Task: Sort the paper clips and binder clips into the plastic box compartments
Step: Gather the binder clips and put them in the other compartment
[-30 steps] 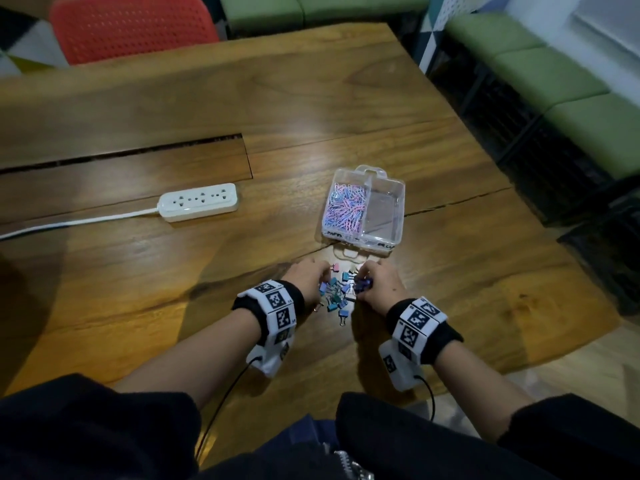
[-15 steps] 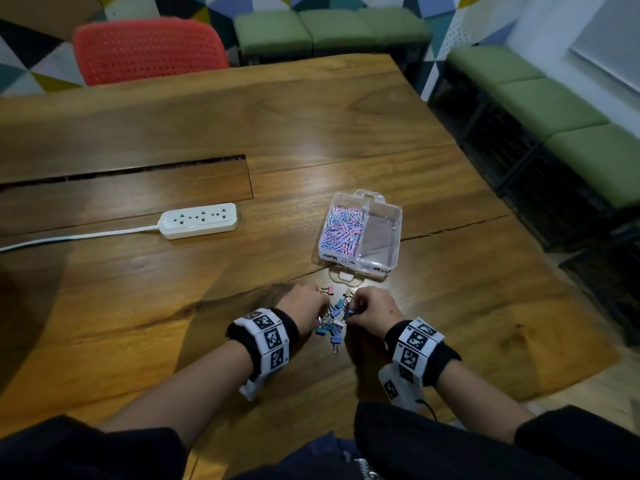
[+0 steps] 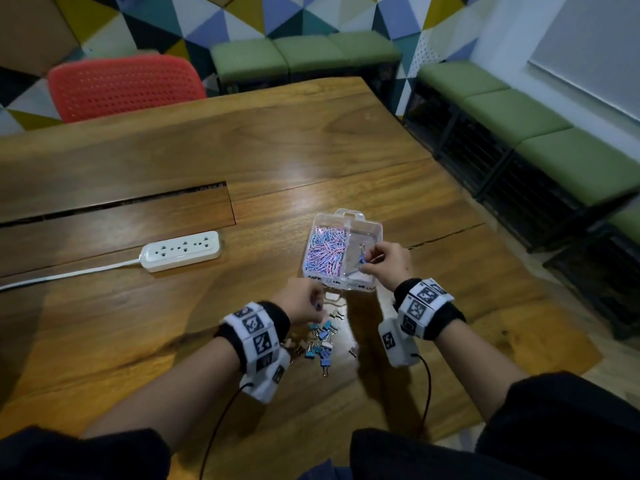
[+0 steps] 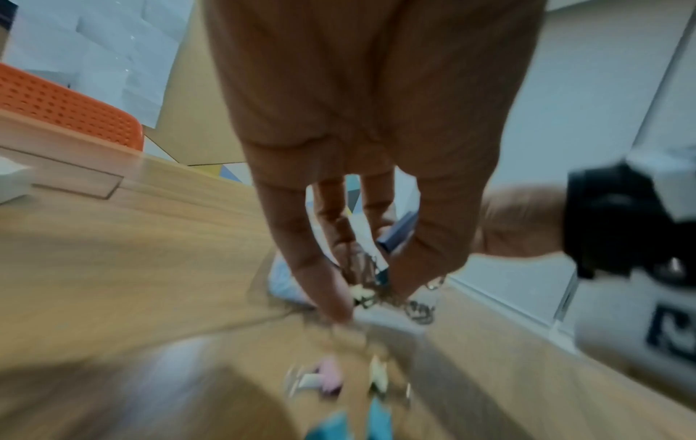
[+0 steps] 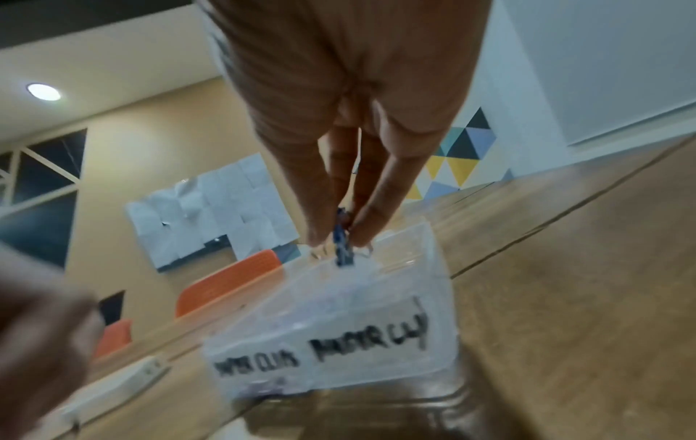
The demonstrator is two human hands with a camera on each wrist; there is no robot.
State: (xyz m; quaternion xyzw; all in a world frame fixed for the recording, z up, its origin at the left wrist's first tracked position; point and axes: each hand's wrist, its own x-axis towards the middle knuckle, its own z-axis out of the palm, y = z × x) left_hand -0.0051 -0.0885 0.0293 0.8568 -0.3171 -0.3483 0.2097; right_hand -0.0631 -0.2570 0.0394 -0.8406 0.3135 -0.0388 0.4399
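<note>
A clear plastic box (image 3: 375, 233) stands on the wooden table; its left compartment is full of pink and blue paper clips (image 3: 325, 252). Over the nearly bare right compartment my right hand (image 3: 366, 264) pinches a blue binder clip (image 3: 362, 260). The right wrist view shows that clip (image 5: 342, 241) between thumb and fingertips just above the labelled box (image 5: 339, 333). My left hand (image 3: 317, 308) hovers at the pile of small binder clips (image 3: 322, 342) in front of the box. In the left wrist view its fingers (image 4: 327, 285) curl round several binder clips (image 4: 371, 268).
A white power strip (image 3: 180, 251) with its cable lies to the left of the box. A cable slot (image 3: 114, 202) crosses the table behind it. A red chair (image 3: 124, 86) stands at the far side, green benches (image 3: 519, 116) along the right. The table's right edge is near the box.
My right hand has left the pile and moved forward over the box's right compartment with a blue binder clip. The left hand has stayed at the pile.
</note>
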